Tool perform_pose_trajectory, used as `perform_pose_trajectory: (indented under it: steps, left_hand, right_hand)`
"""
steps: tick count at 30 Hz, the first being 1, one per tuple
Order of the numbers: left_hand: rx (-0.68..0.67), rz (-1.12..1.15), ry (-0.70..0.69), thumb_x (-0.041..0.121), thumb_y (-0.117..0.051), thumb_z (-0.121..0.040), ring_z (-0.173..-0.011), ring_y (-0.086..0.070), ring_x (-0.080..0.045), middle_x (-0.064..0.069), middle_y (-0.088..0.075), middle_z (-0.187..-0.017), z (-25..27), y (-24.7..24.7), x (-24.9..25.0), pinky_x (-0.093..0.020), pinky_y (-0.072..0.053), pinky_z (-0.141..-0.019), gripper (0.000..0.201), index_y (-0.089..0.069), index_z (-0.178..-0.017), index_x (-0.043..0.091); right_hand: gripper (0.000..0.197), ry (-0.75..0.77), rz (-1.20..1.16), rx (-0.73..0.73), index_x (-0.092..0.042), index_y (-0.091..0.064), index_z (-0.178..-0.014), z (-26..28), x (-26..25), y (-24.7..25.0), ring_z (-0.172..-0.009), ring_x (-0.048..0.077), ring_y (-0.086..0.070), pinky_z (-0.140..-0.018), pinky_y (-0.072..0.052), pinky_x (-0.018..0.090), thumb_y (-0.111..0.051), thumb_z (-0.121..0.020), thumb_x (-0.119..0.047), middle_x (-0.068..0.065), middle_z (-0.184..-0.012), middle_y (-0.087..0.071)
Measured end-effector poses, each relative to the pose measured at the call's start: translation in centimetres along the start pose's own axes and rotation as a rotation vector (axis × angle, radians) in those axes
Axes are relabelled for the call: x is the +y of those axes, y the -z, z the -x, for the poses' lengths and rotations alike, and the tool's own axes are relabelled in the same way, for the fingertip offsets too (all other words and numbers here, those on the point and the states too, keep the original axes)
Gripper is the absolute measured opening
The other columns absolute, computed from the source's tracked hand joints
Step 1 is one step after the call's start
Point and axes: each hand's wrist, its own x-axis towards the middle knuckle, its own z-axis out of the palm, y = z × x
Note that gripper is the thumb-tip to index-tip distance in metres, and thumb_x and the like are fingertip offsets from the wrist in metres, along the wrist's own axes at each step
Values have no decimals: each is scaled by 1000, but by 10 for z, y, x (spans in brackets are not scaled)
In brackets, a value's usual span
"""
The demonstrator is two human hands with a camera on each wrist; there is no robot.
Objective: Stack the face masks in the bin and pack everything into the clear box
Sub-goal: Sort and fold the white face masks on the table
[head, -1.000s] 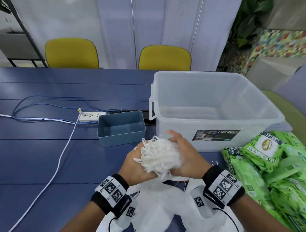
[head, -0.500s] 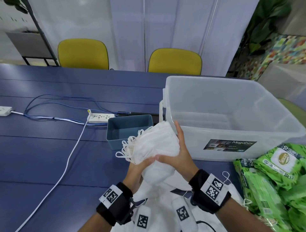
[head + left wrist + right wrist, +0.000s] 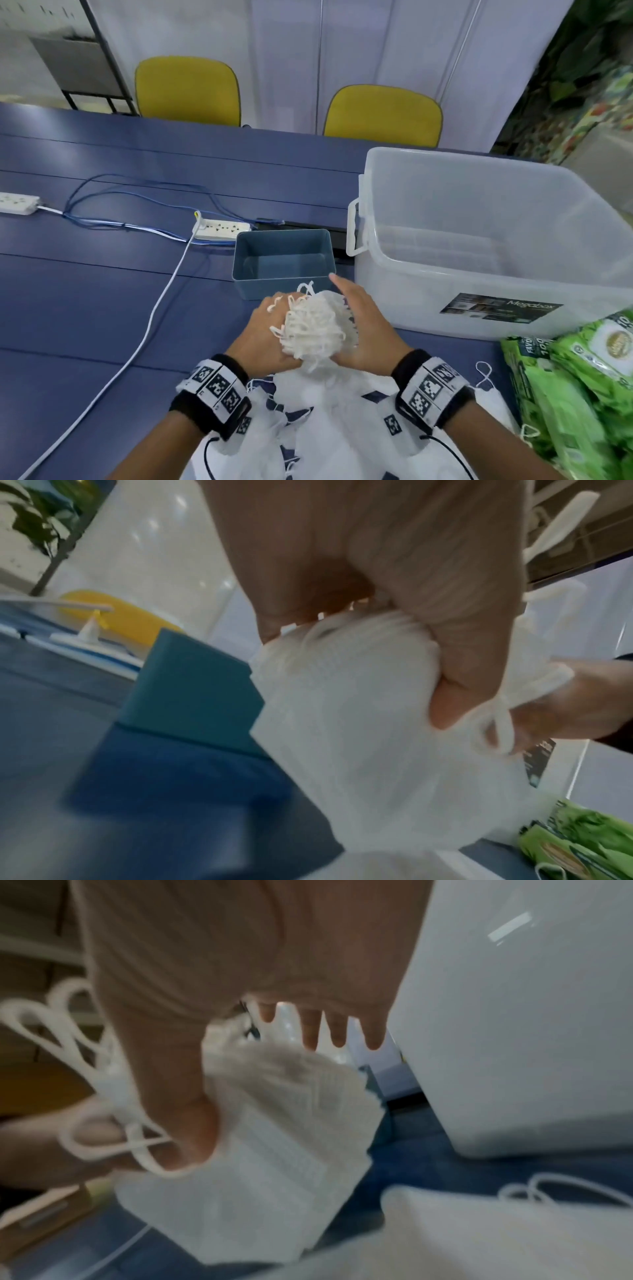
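Note:
A stack of white face masks (image 3: 317,325) stands on edge between my two hands, ear loops bunched on top, just above the table. My left hand (image 3: 269,330) grips its left side; in the left wrist view the fingers (image 3: 455,647) curl round the stack (image 3: 342,723). My right hand (image 3: 368,327) presses flat against the right side, its fingers (image 3: 310,1031) straight, with its thumb along the looped end of the stack (image 3: 274,1123). The small blue bin (image 3: 282,284) sits empty just beyond the hands. The big clear box (image 3: 479,284) stands empty to its right.
More loose white masks (image 3: 325,431) lie on the blue table under my wrists. Green wipe packs (image 3: 582,377) are heaped at the right. Two power strips (image 3: 222,230) with blue and white cables lie left of the bin. Two yellow chairs (image 3: 188,89) stand behind the table.
The stack has been turned from flat-face-up to ear loops up and brought down and back from the bin. Both hands stay on it.

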Motion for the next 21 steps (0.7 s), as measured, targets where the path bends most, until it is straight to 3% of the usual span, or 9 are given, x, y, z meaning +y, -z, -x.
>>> perform_pose_trajectory:
  steps: [2, 5, 7, 9, 12, 14, 16, 19, 21]
  left_hand:
    - [-46, -13, 12, 49, -70, -64, -80, -52, -13, 17, -52, -89, -1, -15, 0, -39, -46, -73, 39, -47, -94, 39]
    - [3, 85, 159, 48, -70, -60, -85, -58, -11, 14, -58, -92, 0, -36, -6, -41, -50, -76, 44, -47, -96, 36]
    - [11, 405, 314, 47, -80, -57, -111, -55, -17, 3, -54, -122, 10, -47, -21, -49, -45, -96, 84, -41, -128, 26]
    - [-32, 492, 500, 49, -86, -49, -129, -39, -16, 4, -32, -145, 26, -51, -34, -48, -34, -109, 126, -8, -147, 36]
    - [-147, 191, 447, 58, -84, -48, -146, 0, -11, 23, 13, -154, 40, -57, -48, -51, -11, -118, 147, 28, -141, 41]
    - [-209, 20, 426, 63, -77, -53, -142, 21, -7, 26, 31, -146, 38, -59, -53, -52, -1, -118, 142, 30, -141, 32]
    - [-294, -149, 357, 74, -65, -53, -138, 32, -9, 15, 37, -147, 32, -54, -52, -50, 6, -117, 138, 22, -147, 22]
    - [-327, -182, 266, 81, -56, -49, -141, 26, -14, 7, 24, -154, 27, -42, -52, -49, 9, -116, 136, 7, -151, 18]
    - [-206, -17, 346, 74, -66, -47, -144, -8, -17, 7, -12, -153, 24, -42, -56, -46, -4, -118, 136, 3, -151, 18]
  right_hand:
    - [113, 3, 57, -101, -40, -10, -146, -15, 11, -22, -136, 15, -29, -116, -23, 38, -83, -60, -37, -13, -144, -30]
    - [84, -75, -84, -74, -37, -37, -130, -30, 31, -48, -102, 14, -56, -94, -47, 46, -81, -59, -33, -16, -114, -54]
    - [95, -145, -170, -44, -40, -34, -135, -26, 50, -58, -115, 14, -54, -98, -46, 46, -85, -55, -35, -12, -124, -53]
    - [117, -178, -171, -39, -44, -19, -144, -19, 63, -62, -130, 15, -43, -108, -39, 44, -87, -49, -35, -6, -139, -42]
    - [122, -191, -168, -79, -46, -11, -143, -16, 74, -64, -134, 16, -35, -112, -34, 42, -83, -47, -30, -5, -143, -33]
    - [119, -185, -145, -90, -42, -14, -143, -23, 75, -64, -132, 17, -34, -111, -34, 42, -81, -45, -31, -6, -141, -34]
    - [117, -168, -106, -108, -32, -20, -143, -30, 78, -61, -130, 19, -37, -111, -33, 42, -83, -45, -30, -5, -140, -36]
    - [108, -146, -18, -175, -23, -27, -140, -36, 77, -54, -122, 23, -43, -107, -32, 38, -85, -49, -26, -2, -133, -43]
    - [95, -158, -44, -161, -25, -34, -131, -34, 77, -56, -115, 24, -48, -102, -36, 37, -82, -49, -26, -2, -123, -50]
